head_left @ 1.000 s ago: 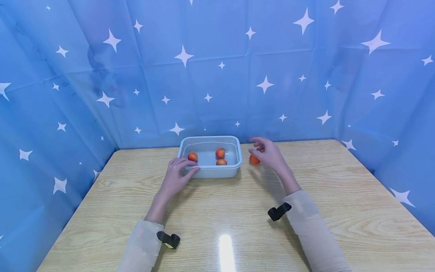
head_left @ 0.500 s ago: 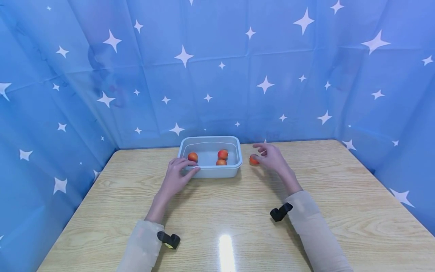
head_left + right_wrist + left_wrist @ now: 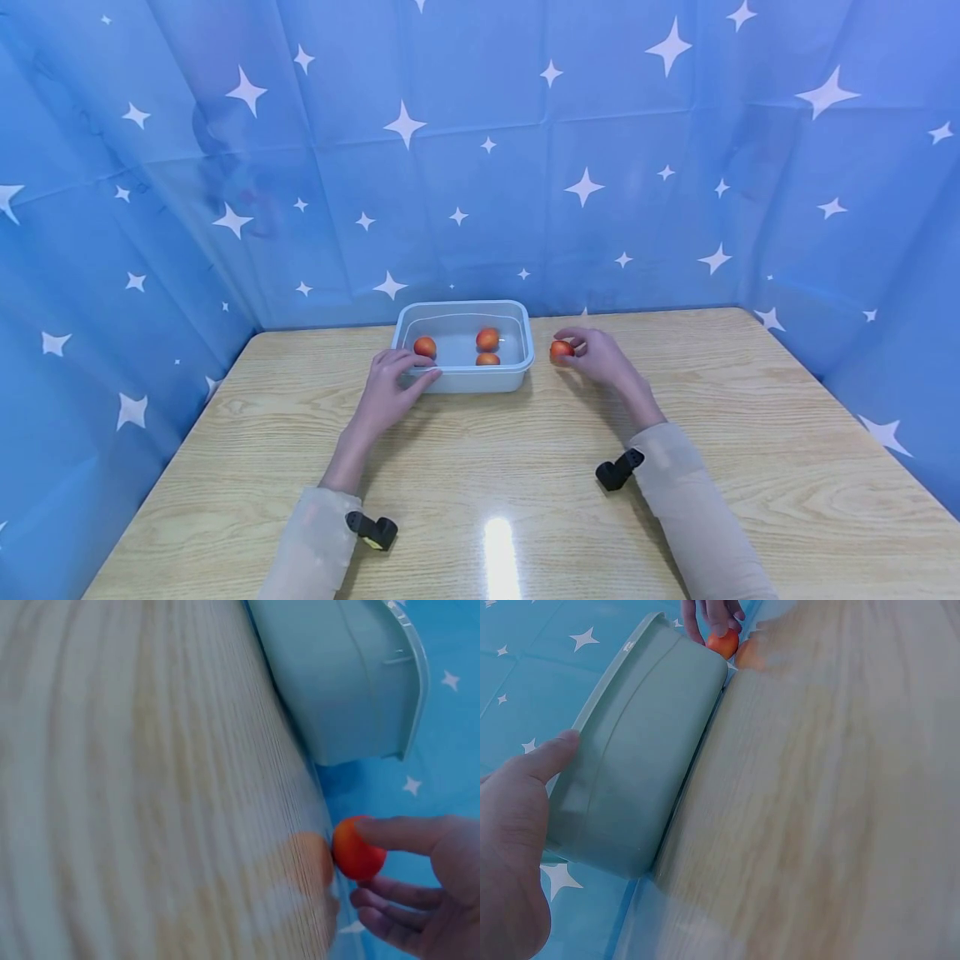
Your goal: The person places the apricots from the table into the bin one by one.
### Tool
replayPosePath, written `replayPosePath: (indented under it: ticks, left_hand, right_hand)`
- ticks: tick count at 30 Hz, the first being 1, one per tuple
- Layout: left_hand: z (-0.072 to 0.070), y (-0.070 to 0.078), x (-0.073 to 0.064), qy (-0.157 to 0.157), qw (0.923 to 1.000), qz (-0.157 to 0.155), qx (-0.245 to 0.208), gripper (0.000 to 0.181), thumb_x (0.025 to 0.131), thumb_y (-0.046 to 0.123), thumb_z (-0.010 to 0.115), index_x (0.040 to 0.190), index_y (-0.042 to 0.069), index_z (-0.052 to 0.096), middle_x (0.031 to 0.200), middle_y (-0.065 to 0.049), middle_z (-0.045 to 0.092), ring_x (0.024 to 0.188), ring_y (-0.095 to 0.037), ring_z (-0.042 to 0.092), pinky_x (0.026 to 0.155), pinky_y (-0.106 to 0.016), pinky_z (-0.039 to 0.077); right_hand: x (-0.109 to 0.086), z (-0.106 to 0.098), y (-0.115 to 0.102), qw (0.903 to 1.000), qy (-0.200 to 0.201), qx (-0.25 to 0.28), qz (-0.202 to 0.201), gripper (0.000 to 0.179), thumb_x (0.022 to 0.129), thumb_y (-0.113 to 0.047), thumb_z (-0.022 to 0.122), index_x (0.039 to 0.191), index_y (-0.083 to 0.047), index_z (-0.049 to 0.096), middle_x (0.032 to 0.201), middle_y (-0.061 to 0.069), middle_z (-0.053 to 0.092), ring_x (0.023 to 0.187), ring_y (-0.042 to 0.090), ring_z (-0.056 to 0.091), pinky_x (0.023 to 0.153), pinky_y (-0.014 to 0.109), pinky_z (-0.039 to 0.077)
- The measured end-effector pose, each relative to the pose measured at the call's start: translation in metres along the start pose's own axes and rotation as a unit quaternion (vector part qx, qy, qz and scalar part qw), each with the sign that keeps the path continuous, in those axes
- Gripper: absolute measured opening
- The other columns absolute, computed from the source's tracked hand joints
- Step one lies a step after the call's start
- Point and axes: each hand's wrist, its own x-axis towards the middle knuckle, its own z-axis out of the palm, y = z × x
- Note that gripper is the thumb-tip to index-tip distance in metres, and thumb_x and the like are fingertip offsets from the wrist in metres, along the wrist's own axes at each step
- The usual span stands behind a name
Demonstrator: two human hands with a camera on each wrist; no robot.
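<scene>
A pale blue-green plastic box (image 3: 480,380) stands at the far side of the table with three round orange-red fruits (image 3: 424,347) inside. At its front left corner my left hand (image 3: 390,387) grips the rim; in the left wrist view the thumb (image 3: 559,750) lies against the outside of the wall. To the right of the box, another small orange-red fruit (image 3: 561,351) rests on the table. My right hand (image 3: 600,358) pinches it, and the thumb (image 3: 397,831) presses on its side in the right wrist view, with the other fingers curled on the opposite side.
The light wooden table (image 3: 480,467) has a glossy surface with a bright reflection near the front. A blue curtain (image 3: 480,167) with white stars hangs right behind the table's far edge and along both sides. Black wrist cameras (image 3: 619,469) sit on both sleeves.
My right hand's fingers have come down and closed around the fruit beside the box. Inside the box, one fruit has rolled slightly right and back. The left hand has stayed in place.
</scene>
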Motion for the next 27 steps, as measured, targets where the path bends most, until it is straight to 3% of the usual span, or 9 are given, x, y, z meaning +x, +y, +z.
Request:
replayPosePath:
  ticks: [11,27]
  left_hand:
    - [-0.0002,-0.0003,0.0,-0.002,1.0,0.001,-0.001,0.014,0.089,0.019,0.08,0.099,0.01,0.077,0.096,-0.003,0.072,0.104,-0.026,0.06,0.11,-0.051,0.03]
    - [-0.0007,-0.0001,-0.0011,-0.005,1.0,-0.004,-0.002,0.016,0.089,0.019,0.08,0.101,0.009,0.077,0.098,-0.003,0.072,0.104,-0.026,0.06,0.111,-0.05,0.03]
  right_hand:
    - [-0.003,0.0002,-0.0006,1.0,-0.004,-0.004,0.004,0.039,0.091,-0.005,0.072,0.128,0.0,0.064,0.115,0.022,0.066,0.098,0.035,0.063,0.085,0.046,0.053]
    - [-0.0042,-0.0026,-0.0022,0.9997,0.022,0.007,0.007,0.041,0.092,-0.01,0.073,0.13,0.0,0.062,0.116,0.02,0.066,0.1,0.035,0.062,0.086,0.046,0.052]
